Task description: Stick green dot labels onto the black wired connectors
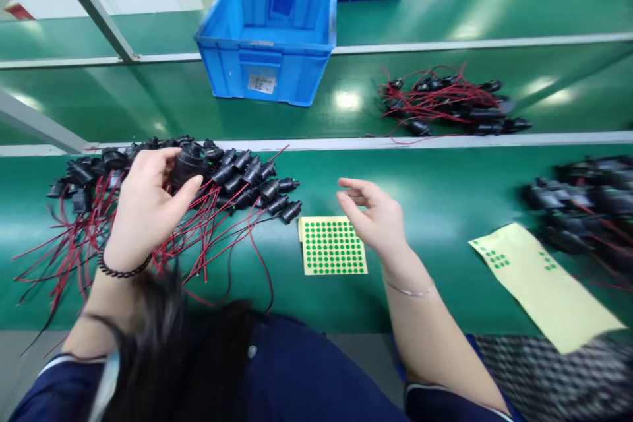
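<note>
Your left hand (pixel 146 201) is closed around a black wired component (pixel 188 165), thumb and fingers gripping it just above the heap of black connectors with red and black wires (pixel 232 188) on the green bench (pixel 435 244). Your right hand (pixel 376 214) hangs empty, fingers loosely spread, just beside the sheet of green dot stickers (pixel 332 245). A mostly used yellow backing sheet (pixel 544 283) lies to the right, near another blurred pile (pixel 583 204). A blue crate (pixel 270 33) and a further wired bundle (pixel 450 102) sit beyond
</note>
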Demonstrator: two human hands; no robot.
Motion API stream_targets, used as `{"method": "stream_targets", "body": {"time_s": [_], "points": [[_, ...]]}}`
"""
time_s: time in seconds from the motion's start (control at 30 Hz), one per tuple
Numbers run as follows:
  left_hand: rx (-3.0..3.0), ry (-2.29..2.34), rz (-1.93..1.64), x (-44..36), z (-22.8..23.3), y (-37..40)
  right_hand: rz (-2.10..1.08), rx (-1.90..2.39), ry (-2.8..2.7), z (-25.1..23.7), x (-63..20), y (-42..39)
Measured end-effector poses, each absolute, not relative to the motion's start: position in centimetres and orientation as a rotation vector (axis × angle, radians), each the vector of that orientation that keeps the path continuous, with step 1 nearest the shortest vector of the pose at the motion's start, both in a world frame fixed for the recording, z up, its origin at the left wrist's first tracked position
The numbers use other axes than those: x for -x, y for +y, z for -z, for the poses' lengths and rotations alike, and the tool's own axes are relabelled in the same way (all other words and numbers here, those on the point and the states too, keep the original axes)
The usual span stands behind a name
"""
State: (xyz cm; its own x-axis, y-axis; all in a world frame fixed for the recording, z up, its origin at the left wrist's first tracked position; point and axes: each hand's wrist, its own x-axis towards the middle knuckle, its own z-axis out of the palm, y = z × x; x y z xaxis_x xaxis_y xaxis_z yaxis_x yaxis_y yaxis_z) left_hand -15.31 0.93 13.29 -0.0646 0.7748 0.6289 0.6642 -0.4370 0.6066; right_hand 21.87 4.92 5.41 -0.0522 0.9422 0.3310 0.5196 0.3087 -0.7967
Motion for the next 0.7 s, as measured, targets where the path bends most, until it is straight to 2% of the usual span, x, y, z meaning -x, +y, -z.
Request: {"method": "stream_targets", "body": {"time_s": [0.13,0.27,0.53,0.7], "points": [[-2.233,1.993,-0.912,13.6,-10.1,4.3,-0.561,1.816,-1.726,-3.9,-24.9,11.9],[-2.271,2.172,-0.565,10.8,-8.9,4.9,-0.401,2.050,-1.622,-4.0,-28.9,18.3],[-2.275,2.204,-0.553,10.0,-8.0,3.2,-0.234,2.192,-1.407,-3.4,-31.9,25.3],[-2.254,2.090,-0.918,9.5,-8.2,1.8,-0.231,2.060,-1.383,-4.1,-32.0,26.6]]}}
